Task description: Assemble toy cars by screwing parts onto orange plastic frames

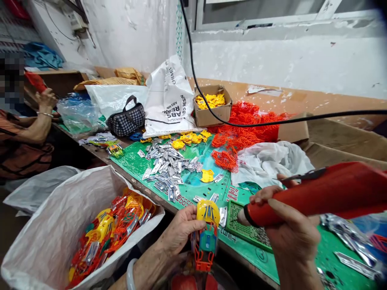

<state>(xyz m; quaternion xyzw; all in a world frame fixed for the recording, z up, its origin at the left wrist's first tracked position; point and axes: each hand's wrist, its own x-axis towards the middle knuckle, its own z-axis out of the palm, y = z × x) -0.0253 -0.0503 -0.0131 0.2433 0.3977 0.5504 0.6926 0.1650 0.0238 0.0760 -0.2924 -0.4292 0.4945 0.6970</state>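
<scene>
My left hand (pixel 181 225) grips a toy car (pixel 208 241) by its yellow end, fingers and thumb closed on it. The toy has a red-orange openwork frame and a teal middle. In my right hand (pixel 293 235) is a red power screwdriver (pixel 329 197), with my fingers wrapped round its body. Its tip points down to the left, over a shallow green tray (pixel 242 237) with many small dark pieces in it; whether it touches them I cannot tell. Silver parts (pixel 223 216) lie beside the tray. A yellow part (pixel 207 175) rests farther back on the green tabletop (pixel 193 183).
A white sack (pixel 36 237) of toy cars stands at left. Silver pieces (pixel 166 161) are heaped mid-table. Behind are orange frames (pixel 238 129), a carton (pixel 211 117) of yellow parts and a white cloth (pixel 269 161). A black cable (pixel 272 123) hangs across. Another person (pixel 27 137) works at far left.
</scene>
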